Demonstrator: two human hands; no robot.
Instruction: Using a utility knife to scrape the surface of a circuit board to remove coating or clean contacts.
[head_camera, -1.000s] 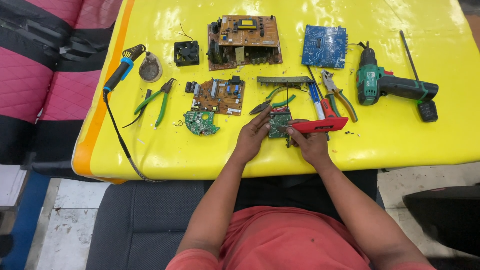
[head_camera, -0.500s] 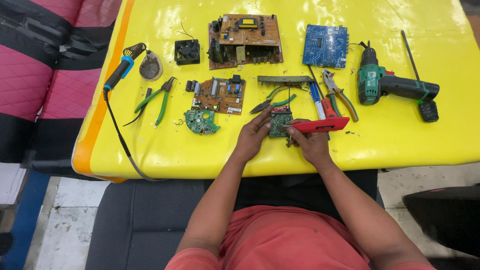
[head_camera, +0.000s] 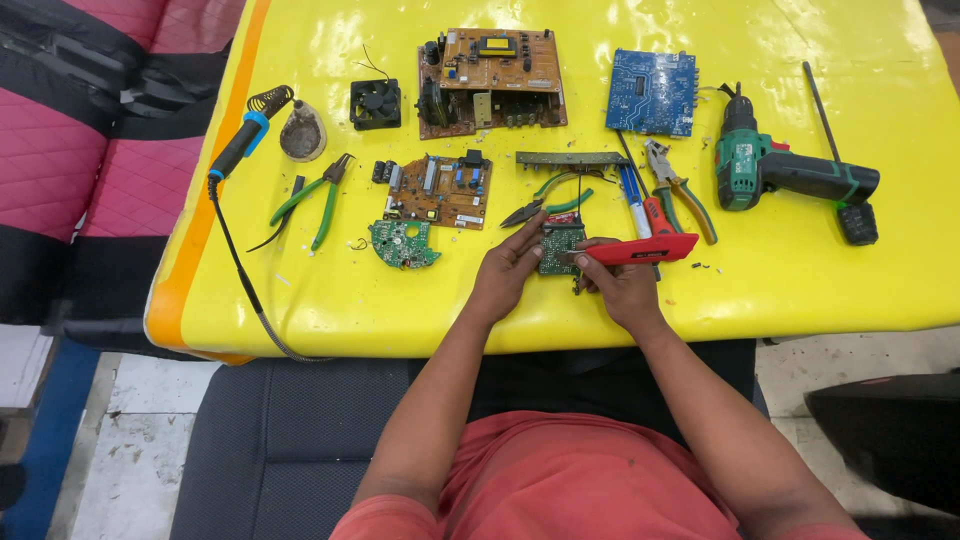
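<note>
My left hand (head_camera: 503, 272) steadies a small green circuit board (head_camera: 556, 247) on the yellow table (head_camera: 800, 280), fingers pressed on its left edge. My right hand (head_camera: 622, 288) grips a red utility knife (head_camera: 634, 250), held level with its tip at the board's right side. Green-handled pliers (head_camera: 548, 203) lie just beyond the board.
Spread over the table are a round green board (head_camera: 401, 245), two brown boards (head_camera: 439, 190) (head_camera: 489, 81), a blue board (head_camera: 650, 92), a small fan (head_camera: 375, 104), a soldering iron (head_camera: 240, 145), green cutters (head_camera: 308, 203), more pliers (head_camera: 678, 188) and a green drill (head_camera: 785, 172). A pink seat (head_camera: 70, 160) stands left.
</note>
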